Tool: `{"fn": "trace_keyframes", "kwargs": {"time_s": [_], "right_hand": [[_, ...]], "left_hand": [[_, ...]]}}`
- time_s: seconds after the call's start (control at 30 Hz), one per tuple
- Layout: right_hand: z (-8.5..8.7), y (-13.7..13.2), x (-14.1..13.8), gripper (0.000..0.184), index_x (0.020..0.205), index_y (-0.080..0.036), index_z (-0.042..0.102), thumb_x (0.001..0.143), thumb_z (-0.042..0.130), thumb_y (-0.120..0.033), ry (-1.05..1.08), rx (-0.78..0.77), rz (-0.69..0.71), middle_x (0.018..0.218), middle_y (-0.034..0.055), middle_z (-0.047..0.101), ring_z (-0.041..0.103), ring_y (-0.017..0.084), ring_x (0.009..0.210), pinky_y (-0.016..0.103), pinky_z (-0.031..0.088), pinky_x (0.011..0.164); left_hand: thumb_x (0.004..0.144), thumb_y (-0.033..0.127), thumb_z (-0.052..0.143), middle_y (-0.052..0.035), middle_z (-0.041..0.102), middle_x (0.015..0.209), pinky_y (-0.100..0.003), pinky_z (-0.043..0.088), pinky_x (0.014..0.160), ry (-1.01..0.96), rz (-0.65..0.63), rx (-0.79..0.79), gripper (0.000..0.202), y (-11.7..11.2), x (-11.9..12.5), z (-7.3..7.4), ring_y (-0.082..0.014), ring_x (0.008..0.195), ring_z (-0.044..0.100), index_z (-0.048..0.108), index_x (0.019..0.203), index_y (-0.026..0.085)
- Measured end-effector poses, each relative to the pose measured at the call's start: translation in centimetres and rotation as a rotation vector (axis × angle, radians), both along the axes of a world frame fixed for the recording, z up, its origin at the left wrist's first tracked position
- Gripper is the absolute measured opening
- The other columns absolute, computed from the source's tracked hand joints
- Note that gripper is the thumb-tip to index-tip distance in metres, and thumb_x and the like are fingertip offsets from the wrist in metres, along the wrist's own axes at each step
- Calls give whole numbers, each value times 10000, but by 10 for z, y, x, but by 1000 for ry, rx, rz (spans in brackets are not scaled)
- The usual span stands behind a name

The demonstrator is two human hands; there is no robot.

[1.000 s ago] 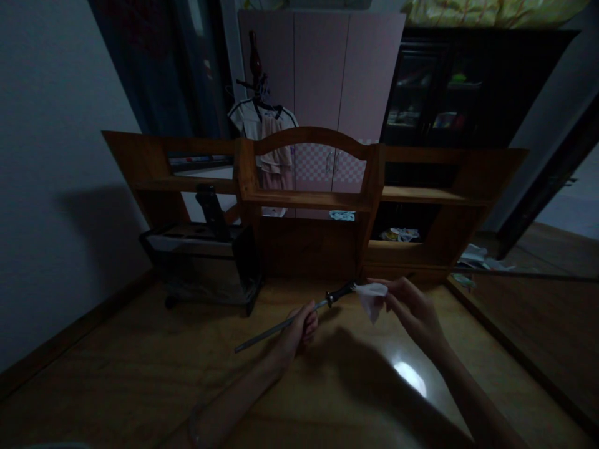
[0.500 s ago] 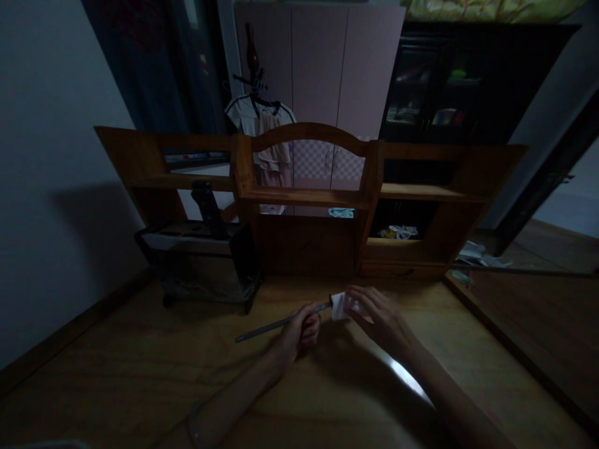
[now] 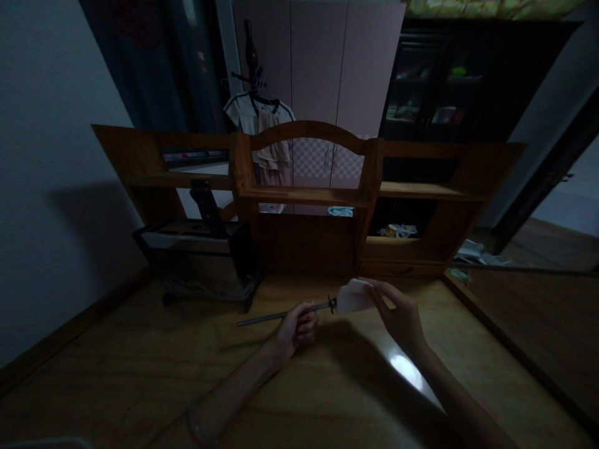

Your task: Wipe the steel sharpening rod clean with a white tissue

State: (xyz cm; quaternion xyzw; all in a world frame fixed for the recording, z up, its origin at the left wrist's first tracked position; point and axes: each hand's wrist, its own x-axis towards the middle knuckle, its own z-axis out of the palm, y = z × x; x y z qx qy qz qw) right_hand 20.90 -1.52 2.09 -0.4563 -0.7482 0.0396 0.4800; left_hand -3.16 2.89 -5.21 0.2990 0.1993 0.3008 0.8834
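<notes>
Left hand (image 3: 297,327) clamps the sharpening steel (image 3: 266,318) mid-rod, tip toward nine o'clock, as right hand (image 3: 402,315) pinches a white tissue (image 3: 353,297) over its three-o'clock handle end.

rod (image 3: 262,319) handle under cloth (image 3: 352,297), shelf clutter (image 3: 397,231) unclear

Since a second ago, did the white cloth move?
Yes. The white cloth in the right hand slid left along the wooden shelf base, onto the steel rod handle end.

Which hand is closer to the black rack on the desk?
Left. The left hand, gripping the metal rod, is just right of the black rack; the right hand, holding the white cloth, sits farther right.
</notes>
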Motion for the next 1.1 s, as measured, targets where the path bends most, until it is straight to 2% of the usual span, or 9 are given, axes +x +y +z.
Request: {"fn": "trace_keyframes", "kwargs": {"time_s": [0.17, 0.23, 0.3, 0.43, 0.5, 0.73, 0.87, 0.93, 1.1], "right_hand": [[8, 1, 22, 113, 950, -204, 572, 917, 534, -306, 48, 143, -483, 856, -28, 576, 547, 140, 750, 235, 356, 616], [9, 0, 26, 117, 966, -197, 541, 914, 529, -301, -37, 224, -553, 901, -18, 581, 544, 156, 745, 247, 346, 624], [8, -2, 21, 107, 962, -186, 502, 919, 504, -284, -99, 189, -426, 1007, 0, 570, 547, 162, 787, 248, 375, 670], [0, -9, 0, 94, 1005, -175, 465, 936, 440, -233, -138, -156, 153, 1213, 46, 454, 495, 153, 1005, 247, 402, 832], [-6, -9, -8, 113, 1026, -174, 482, 930, 445, -222, -155, -264, 303, 1216, 58, 439, 454, 168, 1063, 285, 378, 888], [-1, -7, -11, 145, 939, -157, 494, 953, 443, -292, 91, -463, 432, 1093, 50, 509, 495, 167, 969, 287, 413, 797], [1, -9, -11, 192, 880, -151, 507, 950, 456, -322, 11, -481, 402, 1146, 44, 496, 502, 161, 945, 272, 402, 775], [-6, -7, -12, 146, 980, -176, 516, 918, 522, -308, -57, -415, 320, 1122, 35, 506, 497, 168, 942, 278, 392, 784], [-22, 3, -11, 452, 1334, -322, 374, 921, 513, -203, -390, -170, 291, 1139, -4, 500, 474, 172, 961, 295, 365, 808]], "left_hand": [[764, 423, 519, 36, 154, 443, -207, 28, 371, 168, -69, 16, 473, -8, 6, 3, -52, 334, 146, 179, 585, 147], [751, 417, 548, 39, 170, 452, -202, 23, 373, 215, -49, 15, 468, -11, 9, 4, -47, 343, 148, 201, 595, 145], [752, 431, 553, 40, 171, 458, -199, 23, 373, 227, -29, 1, 476, -13, 11, 4, -46, 346, 144, 202, 606, 145], [802, 426, 486, 35, 152, 456, -200, 20, 373, 143, 26, -33, 458, -10, 10, 2, -51, 344, 127, 174, 622, 143], [819, 407, 449, 35, 127, 450, -201, 49, 372, 75, 41, -50, 444, -7, 7, 0, -56, 338, 122, 155, 618, 143], [822, 374, 435, 39, 80, 438, -214, 112, 374, -56, 11, -112, 462, 2, -1, -4, -67, 313, 128, 106, 585, 154], [817, 362, 457, 41, 87, 422, -210, 95, 360, -67, -12, -127, 462, 1, 0, -4, -71, 303, 132, 125, 566, 159], [810, 356, 472, 45, 93, 418, -206, 92, 358, -79, -16, -134, 459, 0, 1, -4, -70, 302, 132, 141, 561, 159], [804, 337, 451, 43, 64, 400, -215, 85, 346, -140, -55, -164, 449, -1, -1, 0, -77, 291, 116, 143, 523, 169]]}}
